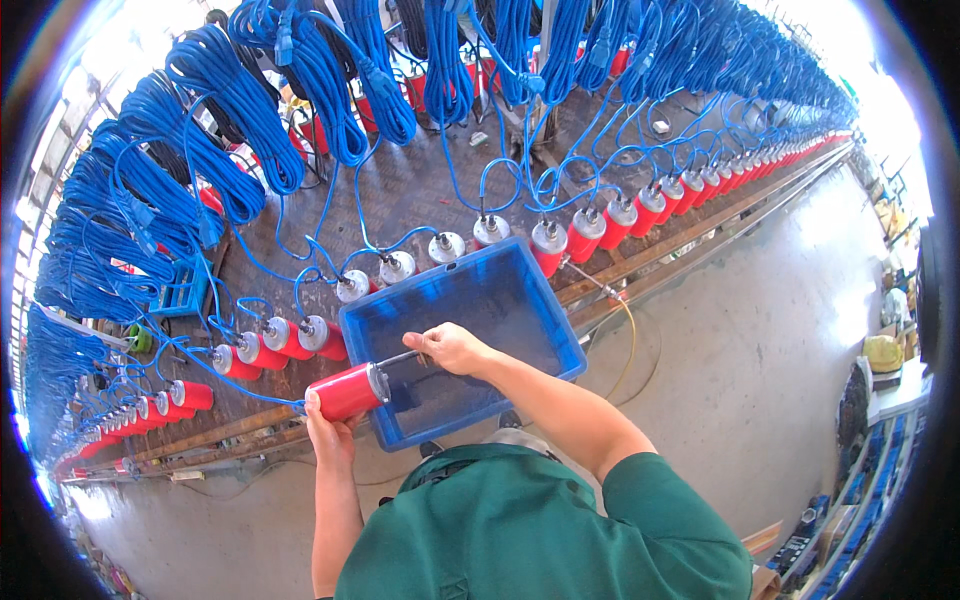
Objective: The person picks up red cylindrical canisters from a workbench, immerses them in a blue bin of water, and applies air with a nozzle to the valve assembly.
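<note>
My left hand is wrapped round a red cylinder with a grey metal end, lying on its side over the near left part of a blue plastic crate. A blue cable joins the cylinder's left end. My right hand is closed on a thin dark rod, which reaches to the cylinder's grey end. Whether the rod is a tool or part of the cylinder, I cannot tell. A thin layer of dark liquid or grime seems to cover the crate's bottom.
Similar red cylinders with blue cables line the bench edge on both sides. Bundled blue cables hang above the dark bench top. A yellowish hose dangles at the right. Grey floor lies beyond.
</note>
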Motion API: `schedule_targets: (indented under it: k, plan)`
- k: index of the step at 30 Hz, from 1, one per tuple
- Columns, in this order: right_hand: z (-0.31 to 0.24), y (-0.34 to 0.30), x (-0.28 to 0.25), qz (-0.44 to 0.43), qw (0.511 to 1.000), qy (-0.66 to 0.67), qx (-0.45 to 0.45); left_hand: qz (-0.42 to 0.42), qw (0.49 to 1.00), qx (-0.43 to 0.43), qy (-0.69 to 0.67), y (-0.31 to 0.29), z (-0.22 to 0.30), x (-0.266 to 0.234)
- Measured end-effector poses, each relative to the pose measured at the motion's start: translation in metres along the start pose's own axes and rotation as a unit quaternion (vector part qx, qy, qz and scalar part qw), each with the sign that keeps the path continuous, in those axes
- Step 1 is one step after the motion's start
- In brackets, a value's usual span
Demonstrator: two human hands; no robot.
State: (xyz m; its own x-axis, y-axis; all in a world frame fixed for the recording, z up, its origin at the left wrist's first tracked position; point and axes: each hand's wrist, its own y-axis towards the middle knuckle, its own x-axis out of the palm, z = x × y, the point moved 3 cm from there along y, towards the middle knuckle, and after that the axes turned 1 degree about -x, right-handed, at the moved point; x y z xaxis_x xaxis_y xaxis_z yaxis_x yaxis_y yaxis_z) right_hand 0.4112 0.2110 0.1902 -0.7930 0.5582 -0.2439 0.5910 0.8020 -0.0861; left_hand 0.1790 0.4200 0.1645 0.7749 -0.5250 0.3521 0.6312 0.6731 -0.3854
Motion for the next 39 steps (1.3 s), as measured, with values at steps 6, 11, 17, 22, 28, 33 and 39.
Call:
schedule_targets:
  k: [6,11,17,22,28,33,39]
  plan:
    - [0.016,0.006,0.0,0.031,0.997,-0.044,0.051,-0.01,1.0,0.001,0.014,-0.001,0.002,0.007]
    - [-0.037,-0.028,-0.013,-0.003,0.925,-0.336,-0.178,0.017,1.0,-0.021,0.01,-0.007,0.005,0.005]
    - [-0.017,-0.016,-0.01,0.026,0.966,-0.211,-0.148,0.002,1.0,0.001,0.021,-0.007,0.007,0.01]
    - [-0.026,-0.02,-0.021,0.008,0.977,-0.194,-0.086,0.004,1.0,0.011,0.018,-0.003,0.004,0.009]
    - [-0.028,-0.077,-0.125,0.253,0.958,-0.133,-0.008,-0.004,0.999,0.033,0.017,-0.011,0.005,0.011]
    - [0.128,-0.11,-0.239,0.401,0.842,-0.341,0.121,-0.012,1.0,0.016,0.021,-0.014,0.009,0.016]
    - [0.184,-0.086,-0.263,0.239,0.802,-0.51,0.201,0.003,1.0,0.006,0.019,-0.018,0.01,0.016]
